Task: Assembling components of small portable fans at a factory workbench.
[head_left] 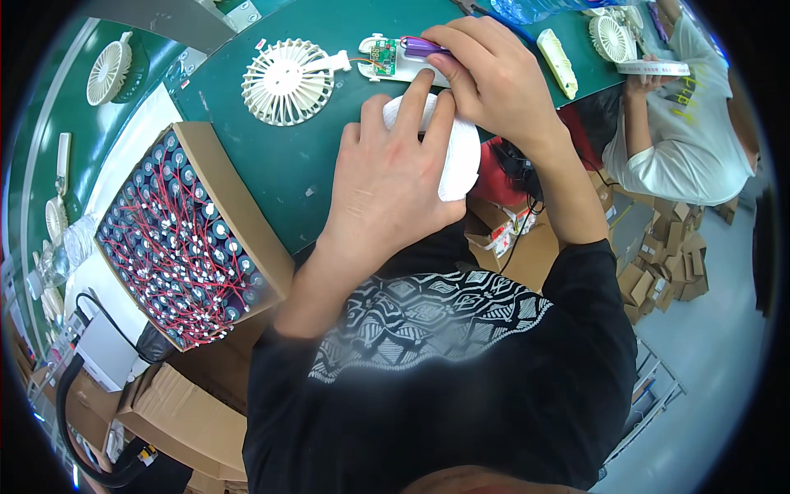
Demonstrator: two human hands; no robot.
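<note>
On the green bench a cream handheld fan lies with its round grille (288, 82) to the left and its handle (368, 69) opened. A green circuit board (384, 58) with thin wires shows inside the handle. My right hand (502, 78) is closed, its thumb and fingers on a purple cylindrical battery (418, 47) at the handle. My left hand (391, 169) wraps over a white roll (462, 160), apparently of tape or labels, at the bench's near edge. One left fingertip touches the handle. My fingers hide the handle's right part.
A carton (239, 189) of cylindrical cells with red wires stands at left. A cream handle shell (557, 63) lies right of my hands, near a clear blue-tinted bottle (527, 10). Another person (683, 123) works at right, holding a white roll. Cardboard boxes (666, 263) lie on the floor.
</note>
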